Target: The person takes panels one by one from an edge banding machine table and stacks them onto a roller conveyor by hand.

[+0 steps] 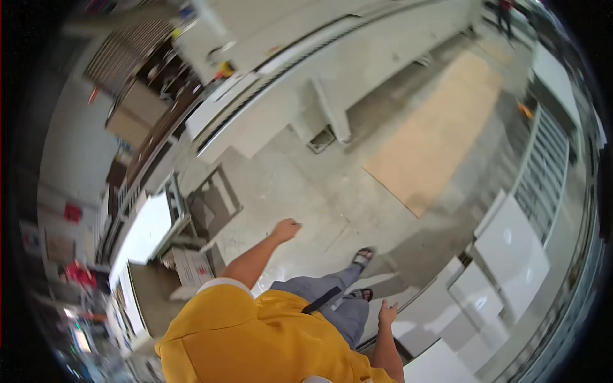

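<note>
My left hand [287, 230] hangs over the bare concrete floor, its fingers curled into a loose fist, and nothing shows in it. Down at my other side is my right hand [387, 313], its fingers stretched and slightly apart, with nothing held. Nearest to that hand are white panels [418, 322] lying low beside me. Between my hands are my legs in grey trousers and my sandals [363, 256], one foot ahead of the other.
A long pale machine [357, 70] with a dark toothed rail runs across ahead. A tan sheet [440, 134] lies on the floor. Stacked white panels [511, 255] and a roller rack [543, 169] line the right. An open carton [153, 297] stands left; people are far off.
</note>
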Tool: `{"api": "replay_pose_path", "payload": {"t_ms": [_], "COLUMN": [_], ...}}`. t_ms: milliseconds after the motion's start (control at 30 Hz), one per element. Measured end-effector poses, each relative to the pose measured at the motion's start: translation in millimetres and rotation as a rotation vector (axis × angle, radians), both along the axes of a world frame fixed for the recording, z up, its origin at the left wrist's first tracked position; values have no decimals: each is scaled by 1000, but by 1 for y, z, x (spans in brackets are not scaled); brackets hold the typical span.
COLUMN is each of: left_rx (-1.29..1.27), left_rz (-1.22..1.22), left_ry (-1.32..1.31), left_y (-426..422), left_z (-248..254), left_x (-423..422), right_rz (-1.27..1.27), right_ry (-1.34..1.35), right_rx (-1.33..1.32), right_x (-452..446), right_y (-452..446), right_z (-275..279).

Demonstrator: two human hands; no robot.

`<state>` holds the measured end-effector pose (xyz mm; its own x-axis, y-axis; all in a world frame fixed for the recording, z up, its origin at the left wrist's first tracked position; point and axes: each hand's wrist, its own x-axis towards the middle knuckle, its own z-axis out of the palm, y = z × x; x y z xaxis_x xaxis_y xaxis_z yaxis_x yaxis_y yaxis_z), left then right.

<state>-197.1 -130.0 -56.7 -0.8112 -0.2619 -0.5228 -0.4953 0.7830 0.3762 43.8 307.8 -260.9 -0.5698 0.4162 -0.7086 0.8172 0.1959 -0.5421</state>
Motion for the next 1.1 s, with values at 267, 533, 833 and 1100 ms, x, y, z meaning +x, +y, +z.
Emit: {"api": "replay_pose_path", "payload": {"t_ms": [267,533,833,1100], "left_rx": [276,986,1302,1409], "left_rz": [1031,828,758,695], "left_ry": [-13,721,487,541], "left_y": [-254,-508,-535,-610], "left_z": [-1,59,104,117], "left_x": [157,-95,-258,-111], "right_rz": [309,167,793,728], "right_ry": [175,-86,40,90], "right_rx": [381,59,-48,-636], "right_x": [-67,-146,-160,-247], "right_y": [4,-213,-542,-680], "right_z": [-14,42,190,302]}}
